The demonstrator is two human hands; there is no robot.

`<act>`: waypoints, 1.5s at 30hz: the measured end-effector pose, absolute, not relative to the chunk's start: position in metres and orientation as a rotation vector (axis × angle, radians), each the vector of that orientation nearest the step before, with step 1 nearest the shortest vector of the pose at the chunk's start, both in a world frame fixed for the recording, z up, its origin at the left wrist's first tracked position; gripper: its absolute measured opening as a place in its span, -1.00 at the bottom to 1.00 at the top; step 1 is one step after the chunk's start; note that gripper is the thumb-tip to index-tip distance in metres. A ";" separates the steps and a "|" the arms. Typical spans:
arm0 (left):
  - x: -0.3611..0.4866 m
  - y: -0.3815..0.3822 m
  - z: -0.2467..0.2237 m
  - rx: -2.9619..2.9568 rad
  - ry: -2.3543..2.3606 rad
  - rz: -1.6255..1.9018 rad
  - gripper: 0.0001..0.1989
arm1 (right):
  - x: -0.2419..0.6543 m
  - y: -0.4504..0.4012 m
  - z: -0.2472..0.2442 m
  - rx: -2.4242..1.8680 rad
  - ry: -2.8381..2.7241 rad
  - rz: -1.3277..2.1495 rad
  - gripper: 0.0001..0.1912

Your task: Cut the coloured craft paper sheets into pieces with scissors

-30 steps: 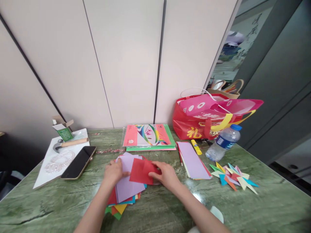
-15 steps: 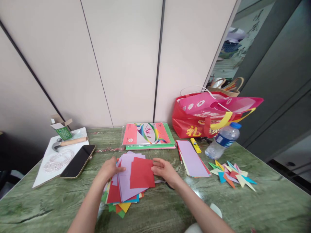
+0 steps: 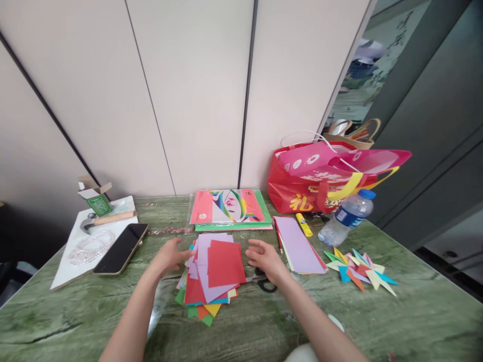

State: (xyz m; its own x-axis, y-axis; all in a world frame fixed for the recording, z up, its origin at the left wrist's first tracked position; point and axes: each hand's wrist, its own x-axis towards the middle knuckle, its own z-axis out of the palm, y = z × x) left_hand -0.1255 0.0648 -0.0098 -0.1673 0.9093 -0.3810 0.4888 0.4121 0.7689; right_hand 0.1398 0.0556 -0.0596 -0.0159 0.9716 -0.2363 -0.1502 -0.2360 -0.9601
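A loose stack of coloured paper squares (image 3: 217, 289) lies in front of me, its sheets fanned at different angles. On top is a red paper square (image 3: 226, 263), over a lilac sheet (image 3: 204, 247). My left hand (image 3: 171, 257) is at the stack's left edge, fingers apart, with the fingertips close to the lilac paper; whether they touch it I cannot tell. To the right, my right hand (image 3: 266, 259) hovers with fingers spread, a small gap from the red square. Black-handled scissors (image 3: 266, 283) lie partly under the stack, beside my right wrist.
Behind the stack lies a paper pack (image 3: 228, 207). Rightward are lilac strips (image 3: 300, 246), a glue stick (image 3: 304, 224), a water bottle (image 3: 347, 218), a red bag (image 3: 313, 183) and folded paper stars (image 3: 362, 270). Leftward are a phone (image 3: 121, 250), a hammer (image 3: 109, 219) and a small box (image 3: 98, 201).
The paper stack has shifted to the right and slightly away from me. My right hand has moved off the red square, and more of the scissors shows. My left hand has opened beside the stack.
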 end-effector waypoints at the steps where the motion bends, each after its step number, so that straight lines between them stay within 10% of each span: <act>1: -0.125 0.064 -0.009 1.169 1.769 0.627 -0.10 | 0.139 0.055 -0.059 -1.269 -0.968 1.456 -0.50; 17: -0.094 0.061 -0.010 0.921 1.529 0.837 0.03 | 0.118 0.042 -0.066 -1.437 -1.454 1.092 -0.43; 25: -0.074 0.054 -0.012 0.994 1.294 0.800 -0.39 | 0.119 0.042 -0.065 -1.452 -1.468 1.056 -0.40; 36: -0.067 0.054 -0.011 1.045 1.250 0.960 -0.29 | 0.121 0.054 -0.079 -1.361 -1.003 1.271 -0.21; 45: -0.076 0.055 -0.009 0.905 1.048 0.900 -0.37 | 0.122 0.047 -0.058 -1.030 -0.903 1.640 -0.53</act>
State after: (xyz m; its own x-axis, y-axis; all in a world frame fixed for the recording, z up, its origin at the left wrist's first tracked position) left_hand -0.0758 0.0550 -0.0093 0.2437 0.9191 -0.3095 -0.1675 0.3542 0.9201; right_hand 0.1216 0.0471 -0.0583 -0.1794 0.9607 -0.2120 -0.3349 -0.2622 -0.9050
